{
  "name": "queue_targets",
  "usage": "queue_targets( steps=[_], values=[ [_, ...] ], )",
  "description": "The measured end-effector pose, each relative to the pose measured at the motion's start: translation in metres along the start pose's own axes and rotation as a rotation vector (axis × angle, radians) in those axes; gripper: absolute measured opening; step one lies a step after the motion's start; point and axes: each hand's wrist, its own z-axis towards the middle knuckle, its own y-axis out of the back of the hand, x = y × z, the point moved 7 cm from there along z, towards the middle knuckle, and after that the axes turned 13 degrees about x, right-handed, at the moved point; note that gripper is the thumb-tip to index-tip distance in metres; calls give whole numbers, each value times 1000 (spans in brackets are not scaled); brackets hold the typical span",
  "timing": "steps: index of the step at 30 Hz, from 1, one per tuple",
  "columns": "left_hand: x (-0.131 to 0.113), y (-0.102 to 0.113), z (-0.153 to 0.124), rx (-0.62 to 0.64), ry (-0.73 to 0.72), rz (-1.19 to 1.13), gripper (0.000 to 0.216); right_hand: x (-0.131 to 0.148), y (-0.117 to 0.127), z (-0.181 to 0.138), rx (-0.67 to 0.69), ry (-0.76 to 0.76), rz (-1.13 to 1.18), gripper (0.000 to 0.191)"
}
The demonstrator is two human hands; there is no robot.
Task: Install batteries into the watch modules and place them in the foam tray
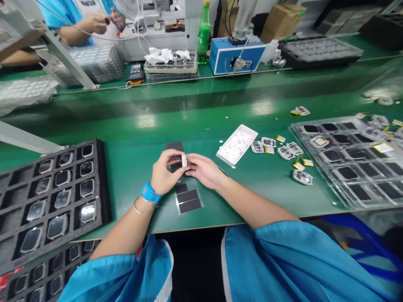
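A small white part that looks like a watch case (184, 160) is held on edge between my two hands, above the green table. My left hand (164, 171), with a blue watch on its wrist, pinches it between thumb and fingers. From the other side, the fingers of my right hand (204, 171) close on the same case; its inner face is hidden. Below and behind the hands lie dark rectangular sheets (189, 200), partly covered by them. To the right, a white shallow tray (223, 156) holds many tiny pieces. Beyond it lie open watch cases (286, 152) with yellow-edged batteries (298, 166).
A black foam tray (102, 184) with watch faces stands at left, another below it. Stacked clear plastic trays (338, 191) fill the right side. On the rear shelf are a green bottle (203, 33) and a blue machine (220, 58). Another person's hands (99, 24) work beyond.
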Motion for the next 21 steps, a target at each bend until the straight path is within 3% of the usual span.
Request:
queue_targets(
  steps=[4,9,21],
  values=[
    [-12,-5,-3,65,-46,370,37,-13,-2,0,10,-98,182,3],
    [-9,1,-2,-8,-27,307,38,-9,2,2,42,-58,76,11],
    [-19,-10,-6,66,-68,481,32,5,8,3,-52,86,-225,16]
  ],
)
